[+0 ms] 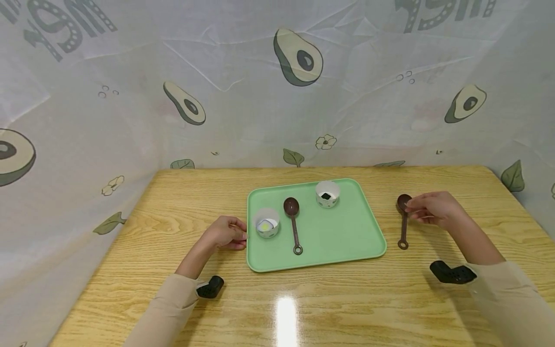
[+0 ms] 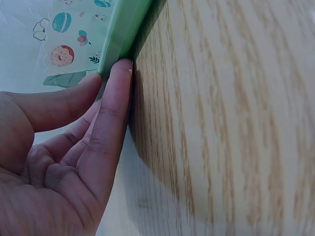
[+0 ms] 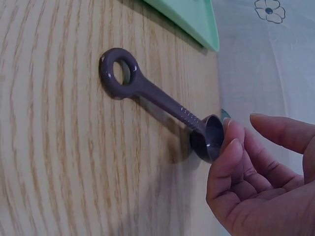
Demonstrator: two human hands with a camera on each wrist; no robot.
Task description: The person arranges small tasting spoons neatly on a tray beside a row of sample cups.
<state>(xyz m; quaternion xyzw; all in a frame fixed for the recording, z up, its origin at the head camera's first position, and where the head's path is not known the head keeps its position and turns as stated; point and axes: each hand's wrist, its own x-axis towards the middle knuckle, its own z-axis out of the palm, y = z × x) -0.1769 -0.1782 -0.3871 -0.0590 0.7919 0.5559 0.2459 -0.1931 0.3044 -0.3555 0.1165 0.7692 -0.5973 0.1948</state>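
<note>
My left hand [image 1: 227,233] is at the left edge of a light green tray [image 1: 336,236]. In the left wrist view its thumb lies against the tray's rim [image 2: 118,37] and the index fingertip is beneath it, pinching the edge. My right hand [image 1: 435,208] is beside a dark brown spoon [image 1: 403,224] lying on the table, right of the tray. The right wrist view has the fingertips at the rim of the spoon's bowl [image 3: 209,140], with the thumb held apart; whether they touch it I cannot tell. A ring ends the spoon's handle.
On the tray, a second brown spoon [image 1: 292,217] lies between two small patterned bowls. The left bowl [image 1: 267,231] contains something pale with yellow; the back bowl [image 1: 327,200] has a dark piece inside. A printed cloth [image 1: 243,96] hangs behind the wooden table [image 1: 347,299].
</note>
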